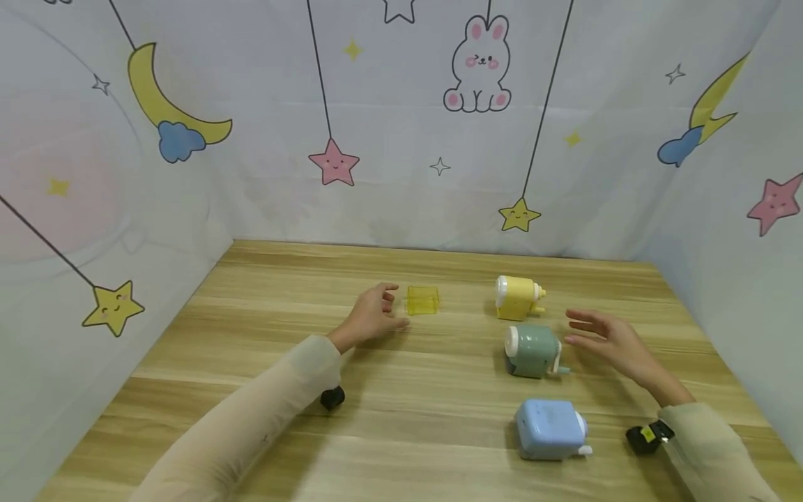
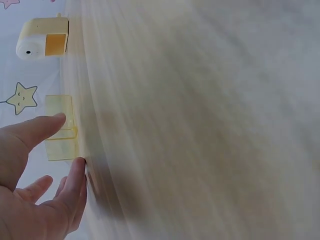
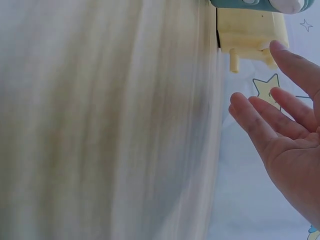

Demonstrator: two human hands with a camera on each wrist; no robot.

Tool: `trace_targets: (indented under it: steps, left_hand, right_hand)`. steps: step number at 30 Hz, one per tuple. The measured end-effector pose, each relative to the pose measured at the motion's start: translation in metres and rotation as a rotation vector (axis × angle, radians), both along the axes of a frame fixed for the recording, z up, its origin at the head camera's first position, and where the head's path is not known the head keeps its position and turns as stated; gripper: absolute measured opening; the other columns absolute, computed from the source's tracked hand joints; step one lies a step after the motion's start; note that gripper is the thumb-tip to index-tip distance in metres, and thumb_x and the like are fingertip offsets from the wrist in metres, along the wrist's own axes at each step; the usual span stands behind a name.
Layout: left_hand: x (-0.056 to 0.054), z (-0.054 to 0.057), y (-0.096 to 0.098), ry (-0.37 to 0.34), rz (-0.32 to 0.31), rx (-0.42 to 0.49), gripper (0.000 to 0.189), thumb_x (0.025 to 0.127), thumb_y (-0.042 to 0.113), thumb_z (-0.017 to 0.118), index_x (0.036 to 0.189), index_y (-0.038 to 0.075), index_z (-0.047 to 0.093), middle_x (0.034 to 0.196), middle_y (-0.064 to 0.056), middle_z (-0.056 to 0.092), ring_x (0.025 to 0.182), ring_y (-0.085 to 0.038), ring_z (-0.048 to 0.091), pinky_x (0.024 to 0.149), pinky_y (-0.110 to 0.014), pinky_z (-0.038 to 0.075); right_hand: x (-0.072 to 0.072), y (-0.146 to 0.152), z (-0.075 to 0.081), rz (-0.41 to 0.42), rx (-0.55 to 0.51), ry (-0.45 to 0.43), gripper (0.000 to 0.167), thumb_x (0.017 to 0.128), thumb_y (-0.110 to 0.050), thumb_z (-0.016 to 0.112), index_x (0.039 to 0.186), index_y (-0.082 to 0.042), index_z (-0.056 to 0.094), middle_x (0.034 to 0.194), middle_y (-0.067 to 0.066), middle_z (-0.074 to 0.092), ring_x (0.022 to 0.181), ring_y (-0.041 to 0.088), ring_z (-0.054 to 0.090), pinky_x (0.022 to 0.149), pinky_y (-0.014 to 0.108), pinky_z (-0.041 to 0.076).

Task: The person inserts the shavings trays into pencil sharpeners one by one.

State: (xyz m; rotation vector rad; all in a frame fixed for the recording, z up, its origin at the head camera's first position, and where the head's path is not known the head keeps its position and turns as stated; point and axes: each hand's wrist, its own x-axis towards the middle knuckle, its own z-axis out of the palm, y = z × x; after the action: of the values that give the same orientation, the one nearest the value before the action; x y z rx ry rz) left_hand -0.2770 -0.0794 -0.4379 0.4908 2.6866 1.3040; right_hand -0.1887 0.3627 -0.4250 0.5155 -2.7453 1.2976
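On my head feed, the left hand (image 1: 372, 315) is released beside the box (image 1: 423, 305) on the desk (image 1: 401, 418), the right hand (image 1: 617, 345) released near the green sharpener (image 1: 532, 350). On my left wrist feed, the thumb (image 2: 42, 129) overlaps the box (touching, I can't tell); my right wrist feed shows the yellow sharpener (image 3: 252, 30).

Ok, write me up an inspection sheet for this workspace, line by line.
Surface: wood-grain table.
Job's things: see-through yellow box on the left; yellow sharpener, green sharpener and blue sharpener in a rough column on the right, each with its crank to the right in the head view.
Clutter: nothing seen.
Left hand: fingers relaxed beside the box, holding nothing; contact hard to tell.
Right hand: fingers extended beside the green sharpener, holding nothing.
Cables: nothing seen.
Surroundings: white backdrop with cartoon prints.
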Motion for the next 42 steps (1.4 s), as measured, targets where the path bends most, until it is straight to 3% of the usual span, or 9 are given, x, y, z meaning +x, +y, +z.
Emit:
trace_targets:
  steps: [5, 12, 17, 30, 37, 42]
  left_hand:
    - [-0.005, 0.000, 0.004, -0.024, -0.006, 0.030, 0.077, 0.083, 0.013, 0.084, 0.147, -0.001, 0.043, 0.133, -0.023, 0.054, 0.113, -0.035, 0.059, 0.091, -0.042, 0.056]
    - [-0.010, -0.002, 0.006, -0.047, -0.005, 0.051, 0.081, 0.082, 0.013, 0.085, 0.149, 0.000, 0.042, 0.133, -0.022, 0.054, 0.108, -0.031, 0.060, 0.089, -0.039, 0.056]
    - [-0.010, -0.001, 0.010, -0.057, -0.025, 0.089, 0.078, 0.083, 0.012, 0.084, 0.148, -0.002, 0.043, 0.135, -0.023, 0.053, 0.114, -0.034, 0.058, 0.092, -0.041, 0.055]
    - [-0.014, -0.003, 0.017, -0.017, -0.059, 0.071, 0.068, 0.087, 0.013, 0.080, 0.144, -0.004, 0.047, 0.134, -0.024, 0.055, 0.117, -0.038, 0.059, 0.094, -0.043, 0.054]
    - [-0.016, -0.004, 0.020, -0.028, -0.059, 0.093, 0.066, 0.087, 0.010, 0.079, 0.144, -0.005, 0.047, 0.134, -0.025, 0.053, 0.117, -0.037, 0.060, 0.093, -0.041, 0.055]
    - [-0.016, -0.003, 0.020, -0.031, -0.063, 0.115, 0.063, 0.088, 0.006, 0.077, 0.143, -0.006, 0.047, 0.133, -0.026, 0.053, 0.117, -0.038, 0.060, 0.094, -0.040, 0.055]
  right_hand:
    - [-0.009, -0.003, 0.001, 0.004, -0.009, -0.011, 0.052, 0.096, -0.010, 0.069, 0.138, 0.013, 0.049, 0.136, 0.032, 0.053, 0.118, 0.049, 0.055, 0.085, 0.009, 0.048]
    - [-0.023, -0.008, 0.001, 0.015, -0.019, -0.037, 0.056, 0.097, -0.014, 0.068, 0.141, 0.011, 0.047, 0.141, 0.030, 0.050, 0.122, 0.048, 0.053, 0.084, 0.012, 0.050]
    - [-0.035, -0.013, 0.002, -0.001, -0.008, -0.051, 0.059, 0.097, -0.020, 0.069, 0.143, 0.008, 0.046, 0.143, 0.027, 0.049, 0.123, 0.046, 0.053, 0.084, 0.010, 0.048]
    - [-0.055, -0.030, 0.006, -0.003, -0.082, -0.103, 0.066, 0.093, -0.023, 0.074, 0.147, 0.002, 0.045, 0.147, 0.023, 0.047, 0.127, 0.043, 0.052, 0.089, 0.019, 0.051]
    - [-0.064, -0.041, 0.008, 0.042, -0.119, -0.096, 0.067, 0.094, -0.017, 0.072, 0.149, 0.004, 0.041, 0.150, 0.026, 0.041, 0.129, 0.047, 0.048, 0.086, 0.018, 0.052]
    - [-0.068, -0.044, 0.008, 0.053, -0.131, -0.067, 0.061, 0.094, -0.010, 0.071, 0.145, 0.009, 0.043, 0.143, 0.030, 0.047, 0.125, 0.048, 0.050, 0.083, 0.017, 0.053]
